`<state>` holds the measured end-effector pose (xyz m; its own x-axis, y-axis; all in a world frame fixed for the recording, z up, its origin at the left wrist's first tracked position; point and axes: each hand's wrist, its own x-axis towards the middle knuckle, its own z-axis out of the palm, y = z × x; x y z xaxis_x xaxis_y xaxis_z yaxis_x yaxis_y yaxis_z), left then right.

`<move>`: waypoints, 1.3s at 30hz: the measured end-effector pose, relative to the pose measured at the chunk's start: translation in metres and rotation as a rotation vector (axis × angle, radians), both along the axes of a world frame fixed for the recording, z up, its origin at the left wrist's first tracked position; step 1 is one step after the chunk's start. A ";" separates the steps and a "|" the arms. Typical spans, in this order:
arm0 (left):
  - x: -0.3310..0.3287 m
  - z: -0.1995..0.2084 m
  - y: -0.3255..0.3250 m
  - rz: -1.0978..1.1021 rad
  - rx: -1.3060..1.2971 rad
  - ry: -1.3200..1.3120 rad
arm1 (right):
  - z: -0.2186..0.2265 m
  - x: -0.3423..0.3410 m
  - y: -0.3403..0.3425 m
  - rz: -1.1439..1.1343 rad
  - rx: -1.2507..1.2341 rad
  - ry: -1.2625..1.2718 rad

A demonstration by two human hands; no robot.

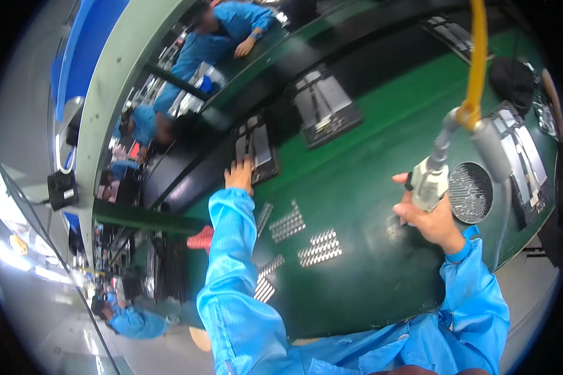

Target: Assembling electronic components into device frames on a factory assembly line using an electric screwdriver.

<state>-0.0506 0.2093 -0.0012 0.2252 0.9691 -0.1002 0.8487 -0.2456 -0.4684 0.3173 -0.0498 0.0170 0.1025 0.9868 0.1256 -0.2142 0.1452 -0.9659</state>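
My left hand (239, 175) reaches forward and rests with its fingers stretched out on the near left edge of a flat black assembly (263, 150) with grey panels. Gripped in my right hand (441, 225) is a pale, pistol-like power tool (430, 187), held above the green bench; a yellow hose (477, 56) hangs down close to it. Its tip is hard to make out. Beside that hand sits a round dark dish (453, 203) full of small shiny metal pieces. Between my arms lie several silver strips of small parts (320, 248).
A similar black assembly (322, 109) lies farther back, another (522, 162) at the right edge. A grey cylinder (491, 150) hangs near the dish. Something red (200, 239) lies beside my left forearm. Co-workers in blue (222, 31) sit beyond the green frame (150, 219).
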 end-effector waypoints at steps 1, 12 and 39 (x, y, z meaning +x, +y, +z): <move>0.001 -0.002 0.001 0.019 -0.043 -0.055 | -0.003 0.001 0.004 -0.029 0.005 -0.002; -0.006 0.079 -0.033 -0.161 0.510 -0.575 | -0.003 -0.009 0.008 -0.084 0.107 0.002; 0.132 0.019 -0.287 -0.955 -0.038 -0.825 | 0.001 0.063 0.012 -0.520 0.262 -0.221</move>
<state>0.0816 -0.0775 0.0181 0.8412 0.3853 0.3794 0.3613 -0.9225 0.1357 0.3802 -0.0377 0.0183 0.5053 0.7485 0.4294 0.1486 0.4147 -0.8977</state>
